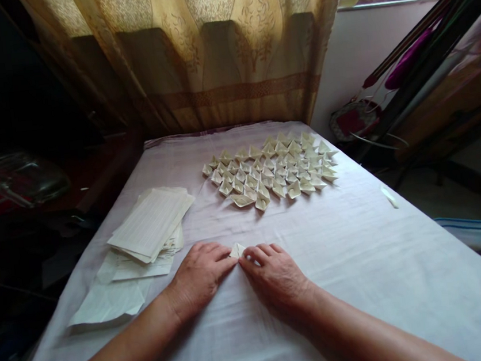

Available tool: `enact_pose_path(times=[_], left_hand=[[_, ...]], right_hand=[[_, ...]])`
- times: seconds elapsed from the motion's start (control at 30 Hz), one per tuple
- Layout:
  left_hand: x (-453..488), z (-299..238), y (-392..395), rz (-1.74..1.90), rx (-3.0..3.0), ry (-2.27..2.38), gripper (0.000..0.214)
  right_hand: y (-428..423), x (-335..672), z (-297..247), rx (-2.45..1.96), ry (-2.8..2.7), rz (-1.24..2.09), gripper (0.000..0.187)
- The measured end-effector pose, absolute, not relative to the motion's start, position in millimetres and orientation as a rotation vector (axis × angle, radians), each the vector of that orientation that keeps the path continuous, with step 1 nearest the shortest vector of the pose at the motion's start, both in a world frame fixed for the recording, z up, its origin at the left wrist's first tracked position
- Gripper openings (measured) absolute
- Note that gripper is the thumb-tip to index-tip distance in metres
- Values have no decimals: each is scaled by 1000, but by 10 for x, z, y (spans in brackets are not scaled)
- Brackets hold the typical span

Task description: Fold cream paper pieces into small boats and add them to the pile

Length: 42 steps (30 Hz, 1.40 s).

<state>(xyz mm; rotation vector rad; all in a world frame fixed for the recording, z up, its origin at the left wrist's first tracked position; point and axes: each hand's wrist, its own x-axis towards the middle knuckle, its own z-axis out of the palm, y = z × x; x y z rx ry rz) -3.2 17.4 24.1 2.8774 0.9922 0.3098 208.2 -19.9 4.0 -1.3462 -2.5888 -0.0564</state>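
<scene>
A small folded piece of paper [237,250] lies on the white cloth between my two hands, its pointed top showing above the fingertips. My left hand [201,269] grips its left side, thumb pressed toward the middle. From the other side my right hand [275,272] pinches the lower right part, fingers bent and close together. Beyond the hands stand several folded paper boats [271,168], packed side by side in rows. To the left of my left hand is a stack of paper sheets [152,219], with a loose, slightly curled sheet [109,300] at its near end.
The cloth-covered table [365,282] reaches back to a patterned curtain [227,60]. A small white scrap [390,197] lies near the right edge. A clear jar [32,178] stands on dark furniture at left. A bag [355,118] hangs at right, above a blue-rimmed container [472,229].
</scene>
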Motion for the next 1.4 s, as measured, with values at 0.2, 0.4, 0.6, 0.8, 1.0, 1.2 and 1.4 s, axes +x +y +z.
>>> enact_pose_path(times=[0.2,0.4,0.6,0.8,1.0,1.2,1.4], left_hand=[[137,211,189,379,2550,1432,13],[387,199,217,339,2311,1656,5],[457,233,209,401,2139,1625,1],[459,136,167,651,1882,1524,10],[299,116,268,795,1605,1261,21],[260,139,300,843,1741,1237,19],[306,65,208,876,1935,1215,15]], right_hand=[[-268,2093,-19,-1390,-2388,56,28],[-269,2111,-10,-1320,-2303,92,23],[-236,2144,-92,-1214,-2085,279,20],[-91,2125,-27,-1483,-1753,625,11],[84,2025,142,-1418,-1846,648,15],[106,1956,57,-1343,-1822,627,13],[38,1946,25,-1289,-1756,718,13]])
